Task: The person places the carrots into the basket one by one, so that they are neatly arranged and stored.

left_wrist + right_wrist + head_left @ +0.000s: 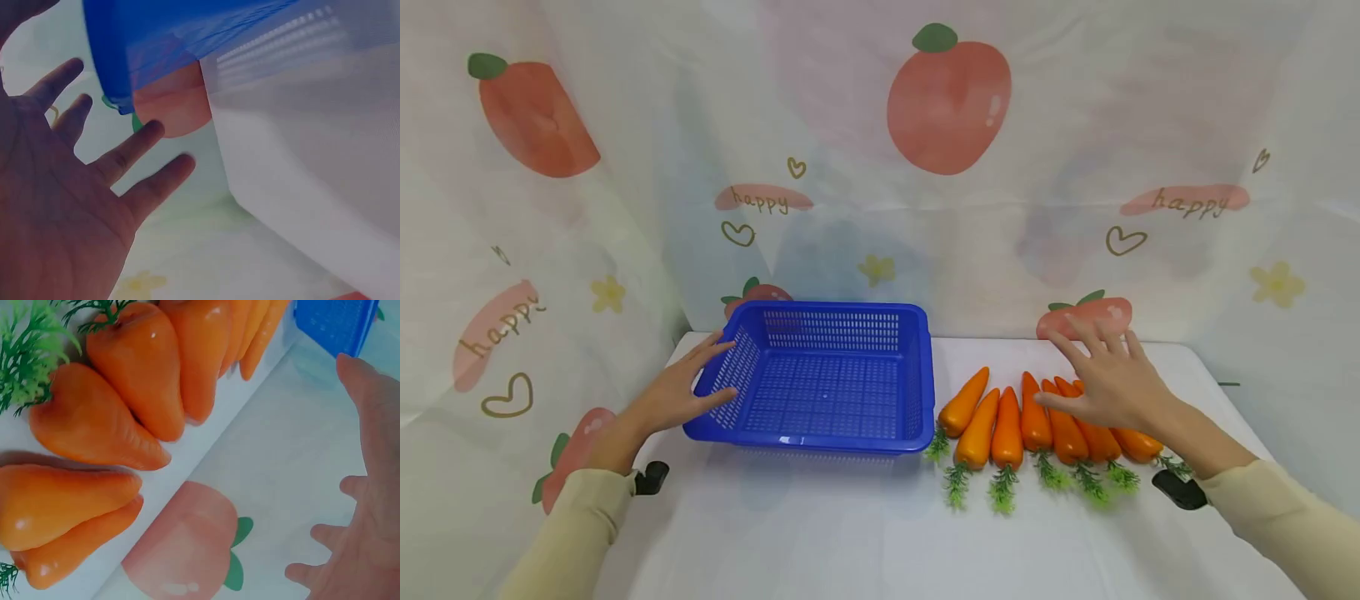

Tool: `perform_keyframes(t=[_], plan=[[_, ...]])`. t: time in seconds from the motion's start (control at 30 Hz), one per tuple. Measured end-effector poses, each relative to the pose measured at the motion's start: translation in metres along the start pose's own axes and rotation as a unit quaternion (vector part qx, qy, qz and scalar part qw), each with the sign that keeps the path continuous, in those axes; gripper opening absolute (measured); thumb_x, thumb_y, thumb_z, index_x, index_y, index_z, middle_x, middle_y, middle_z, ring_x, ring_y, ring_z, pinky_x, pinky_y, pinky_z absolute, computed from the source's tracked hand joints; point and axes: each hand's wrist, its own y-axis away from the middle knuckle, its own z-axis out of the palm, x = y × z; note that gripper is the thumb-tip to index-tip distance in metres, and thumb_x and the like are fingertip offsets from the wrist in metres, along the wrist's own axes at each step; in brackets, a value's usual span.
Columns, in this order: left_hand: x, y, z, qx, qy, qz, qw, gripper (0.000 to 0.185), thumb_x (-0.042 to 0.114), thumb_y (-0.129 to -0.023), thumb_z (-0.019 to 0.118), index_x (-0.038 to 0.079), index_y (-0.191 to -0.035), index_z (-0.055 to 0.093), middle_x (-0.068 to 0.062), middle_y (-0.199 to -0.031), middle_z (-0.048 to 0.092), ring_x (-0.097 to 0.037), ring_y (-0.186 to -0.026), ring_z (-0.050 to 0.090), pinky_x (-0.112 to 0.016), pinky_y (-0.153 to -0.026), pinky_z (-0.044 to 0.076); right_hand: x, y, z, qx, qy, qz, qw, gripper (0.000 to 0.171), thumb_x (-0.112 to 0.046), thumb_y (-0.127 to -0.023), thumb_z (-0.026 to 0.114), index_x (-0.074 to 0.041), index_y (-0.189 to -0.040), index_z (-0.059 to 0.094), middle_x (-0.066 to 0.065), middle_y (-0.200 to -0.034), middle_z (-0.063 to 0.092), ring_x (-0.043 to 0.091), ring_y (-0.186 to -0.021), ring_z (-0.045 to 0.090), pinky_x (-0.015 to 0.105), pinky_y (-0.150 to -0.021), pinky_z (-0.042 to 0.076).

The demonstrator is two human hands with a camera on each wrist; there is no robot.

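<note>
An empty blue slotted basket [920, 385] stands on the white table. My left hand [688, 387] lies with fingers spread against its left wall, holding nothing; in the left wrist view the spread left hand [75, 187] sits beside the basket's blue corner [119, 56]. Several orange toy carrots [1007, 421] with green tops lie in a row right of the basket. My right hand [1108, 379] hovers open, fingers spread, just over the rightmost carrots. The right wrist view shows the carrots [137, 369] close below and the right hand [362, 506] apart from them.
The table [850, 533] is covered in white cloth. A curtain printed with tomatoes and "happy" [947, 108] hangs right behind it and along the left side. Black wrist-camera mounts [1180, 490] sit at both sleeves.
</note>
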Motion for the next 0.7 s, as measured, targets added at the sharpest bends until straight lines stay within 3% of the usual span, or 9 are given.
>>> perform_keyframes(t=[0.2, 0.4, 0.57, 0.7], plan=[[-0.011, -0.001, 0.005, -0.001, 0.05, 0.004, 0.9987, 0.069, 0.038, -0.095, 0.071, 0.008, -0.152, 0.046, -0.015, -0.168, 0.026, -0.052, -0.141, 0.04, -0.074, -0.105, 0.038, 0.012, 0.0, -0.001, -0.022, -0.029, 0.014, 0.999, 0.097, -0.065, -0.083, 0.074, -0.018, -0.159, 0.033, 0.025, -0.16, 0.028, 0.059, -0.141, 0.025, 0.083, -0.107, 0.019], [-0.022, -0.004, 0.008, -0.003, 0.097, -0.001, 0.9953, 0.059, 0.03, -0.095, 0.071, 0.009, -0.147, 0.053, -0.015, -0.166, 0.03, -0.056, -0.132, 0.048, -0.072, -0.102, 0.043, 0.032, 0.002, -0.005, -0.05, -0.099, 0.02, 0.994, 0.095, -0.057, -0.087, 0.076, -0.011, -0.159, 0.034, 0.028, -0.157, 0.033, 0.058, -0.132, 0.04, 0.078, -0.102, 0.034], [-0.03, -0.003, 0.008, -0.007, 0.143, 0.005, 0.9896, 0.053, 0.025, -0.096, 0.07, 0.008, -0.144, 0.055, -0.015, -0.167, 0.029, -0.058, -0.131, 0.048, -0.071, -0.1, 0.045, 0.05, 0.003, -0.007, -0.077, -0.206, 0.023, 0.975, 0.093, -0.045, -0.088, 0.079, -0.008, -0.159, 0.032, 0.024, -0.158, 0.036, 0.051, -0.134, 0.042, 0.076, -0.1, 0.038], [-0.035, -0.002, 0.008, -0.014, 0.169, 0.01, 0.9855, 0.05, 0.02, -0.098, 0.068, 0.006, -0.144, 0.055, -0.016, -0.168, 0.026, -0.062, -0.131, 0.045, -0.071, -0.099, 0.046, 0.065, 0.005, -0.005, -0.108, -0.256, 0.035, 0.96, 0.091, -0.042, -0.09, 0.078, -0.01, -0.16, 0.029, 0.024, -0.16, 0.033, 0.047, -0.133, 0.045, 0.073, -0.098, 0.043]])
